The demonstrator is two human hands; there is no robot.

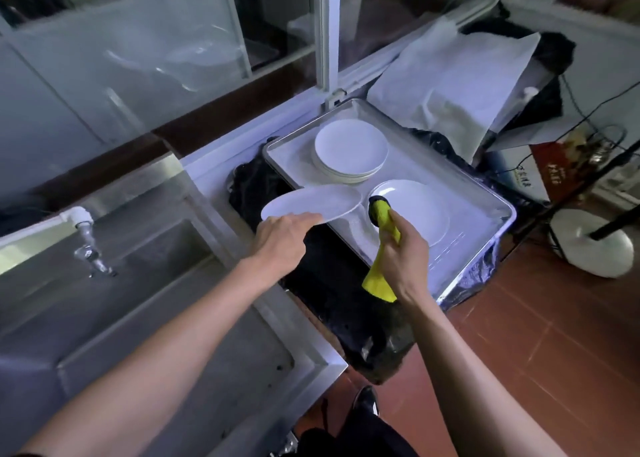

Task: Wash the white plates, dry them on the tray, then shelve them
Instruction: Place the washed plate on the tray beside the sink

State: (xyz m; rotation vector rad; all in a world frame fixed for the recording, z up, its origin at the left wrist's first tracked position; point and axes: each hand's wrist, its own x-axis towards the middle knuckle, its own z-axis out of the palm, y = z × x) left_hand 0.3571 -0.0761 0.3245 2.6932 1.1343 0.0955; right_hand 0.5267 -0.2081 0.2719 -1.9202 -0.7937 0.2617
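My left hand point(282, 237) grips the near rim of a white plate point(311, 204) and holds it nearly flat above the left edge of the metal tray point(474, 259). My right hand point(403, 252) grips a yellow and black cloth point(381, 235) just right of that plate, over the tray. On the tray a stack of white plates point(349, 152) sits at the back. A single white plate point(419, 207) lies in front of the stack, partly hidden by the cloth and my right hand.
A steel sink point(145, 301) with a tap point(88, 245) lies to the left. Glass cabinet doors point(138, 58) rise behind. White paper point(450, 86) lies past the tray over black plastic. A lamp base point(592, 245) and cables stand on the red tile floor at right.
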